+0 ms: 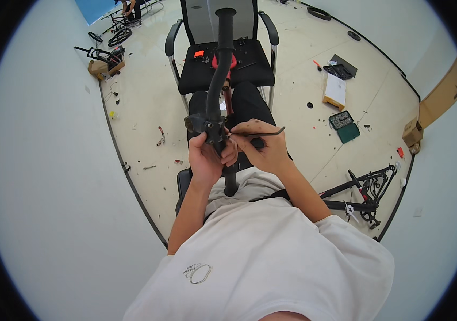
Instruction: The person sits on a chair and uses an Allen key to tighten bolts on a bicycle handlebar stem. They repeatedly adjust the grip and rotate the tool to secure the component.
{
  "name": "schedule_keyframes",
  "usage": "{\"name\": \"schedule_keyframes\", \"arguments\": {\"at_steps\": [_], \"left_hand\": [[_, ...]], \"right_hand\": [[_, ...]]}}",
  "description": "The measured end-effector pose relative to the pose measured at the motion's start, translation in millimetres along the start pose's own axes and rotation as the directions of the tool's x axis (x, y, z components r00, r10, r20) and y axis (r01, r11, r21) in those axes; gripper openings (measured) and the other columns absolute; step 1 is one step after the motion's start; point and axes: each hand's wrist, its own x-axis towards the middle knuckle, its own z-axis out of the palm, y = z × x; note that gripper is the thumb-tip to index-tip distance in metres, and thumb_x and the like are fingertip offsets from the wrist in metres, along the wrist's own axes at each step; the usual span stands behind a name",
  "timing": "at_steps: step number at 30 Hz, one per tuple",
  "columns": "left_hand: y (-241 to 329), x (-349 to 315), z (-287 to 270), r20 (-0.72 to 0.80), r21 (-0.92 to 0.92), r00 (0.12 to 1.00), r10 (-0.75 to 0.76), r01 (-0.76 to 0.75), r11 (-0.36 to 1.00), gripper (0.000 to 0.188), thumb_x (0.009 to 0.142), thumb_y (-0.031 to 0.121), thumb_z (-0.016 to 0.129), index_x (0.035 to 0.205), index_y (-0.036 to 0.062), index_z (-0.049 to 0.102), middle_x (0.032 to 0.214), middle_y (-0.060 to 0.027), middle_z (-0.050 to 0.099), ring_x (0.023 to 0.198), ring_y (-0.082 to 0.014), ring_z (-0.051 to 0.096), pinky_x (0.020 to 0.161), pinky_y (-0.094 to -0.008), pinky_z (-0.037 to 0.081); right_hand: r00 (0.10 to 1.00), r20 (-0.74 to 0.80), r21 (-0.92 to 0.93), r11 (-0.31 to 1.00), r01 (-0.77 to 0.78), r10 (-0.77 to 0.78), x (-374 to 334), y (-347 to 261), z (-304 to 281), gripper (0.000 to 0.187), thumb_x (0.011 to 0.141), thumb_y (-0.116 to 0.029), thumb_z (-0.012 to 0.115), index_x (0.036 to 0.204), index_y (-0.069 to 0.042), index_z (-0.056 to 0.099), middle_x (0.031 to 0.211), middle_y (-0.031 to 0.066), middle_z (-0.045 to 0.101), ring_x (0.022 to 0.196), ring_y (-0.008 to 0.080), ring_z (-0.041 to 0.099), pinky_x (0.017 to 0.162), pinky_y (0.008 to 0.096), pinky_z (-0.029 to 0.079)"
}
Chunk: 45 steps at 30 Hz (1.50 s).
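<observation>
A black bicycle handlebar (217,80) stands upright between my legs, with a black stem clamp (215,126) partway along it. My left hand (206,165) is wrapped round the bar and the underside of the clamp. In my right hand (267,152) a dark hex key (263,133) is pinched, its long arm sticking out to the right. The key's inner end is by the clamp's right side; my fingers hide whether it sits in a bolt. Behind the bar, a red-handled tool (232,60) lies on the black chair seat (255,72).
An orange piece (199,54) and small parts lie on the chair. On the floor at right are a black bicycle frame (340,189), a green case (348,134) and a white box (335,90). Bicycle parts (100,56) stand far left, near another person (131,8).
</observation>
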Motion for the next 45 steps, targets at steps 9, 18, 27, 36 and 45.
{"name": "schedule_keyframes", "arguments": {"at_steps": [9,18,27,36,45], "left_hand": [[0.9,2.3,-5.7,-0.007,-0.004,1.0,0.026,-0.026,1.0,0.05,0.092,0.046,0.029,0.106,0.0066,0.056,0.057,-0.0001,0.038,0.046,-0.0108,0.031,0.046,-0.0258,0.026],[0.3,2.7,2.4,0.021,0.029,0.999,-0.028,0.027,0.999,0.05,0.09,0.047,0.03,0.103,0.0041,0.054,0.058,-0.0012,0.04,0.048,-0.0119,0.034,0.046,-0.0262,0.028],[-0.6,1.7,-1.5,-0.064,-0.053,0.997,-0.053,0.049,0.997,0.05,0.091,0.047,0.032,0.103,0.0038,0.054,0.057,-0.0011,0.039,0.046,-0.0117,0.032,0.045,-0.0267,0.026],[0.0,2.3,-1.4,-0.073,0.018,0.997,0.009,-0.008,1.0,0.05,0.091,0.045,0.03,0.102,0.0034,0.055,0.057,-0.0013,0.038,0.045,-0.0116,0.031,0.045,-0.0265,0.027],[0.4,-1.3,2.0,-0.115,-0.011,0.992,-0.052,0.051,0.999,0.05,0.091,0.046,0.03,0.104,0.0039,0.055,0.057,-0.0011,0.039,0.047,-0.0116,0.033,0.045,-0.0267,0.028]], "right_hand": [[0.997,0.067,-0.106,0.994,0.035,-0.028,-1.5,4.4,-3.2,0.01,0.08,0.001,0.068,0.075,0.003,0.059,0.065,0.0092,0.059,0.056,0.0132,0.062,0.05,0.0238,0.047],[0.998,0.016,-0.197,0.978,0.059,-0.057,-1.7,0.4,-3.4,0.025,0.083,-0.003,0.066,0.062,0.001,0.053,0.055,0.0092,0.056,0.046,0.0153,0.056,0.042,0.0254,0.039],[0.989,0.131,0.105,0.991,-0.083,0.069,-1.2,-3.8,-11.3,0.008,0.081,0.002,0.067,0.087,0.004,0.064,0.073,0.0108,0.067,0.066,0.014,0.068,0.059,0.0246,0.052],[0.987,0.156,-0.109,0.994,-0.023,0.04,1.4,-4.9,-13.0,0.012,0.08,-0.007,0.071,0.079,0.001,0.062,0.066,0.0084,0.059,0.054,0.0189,0.059,0.048,0.0262,0.043],[0.968,0.02,-0.183,0.951,0.25,-0.251,-5.1,10.2,6.9,0.028,0.08,0.004,0.065,0.059,-0.001,0.046,0.047,0.0068,0.045,0.035,0.0197,0.045,0.036,0.0275,0.033]]}}
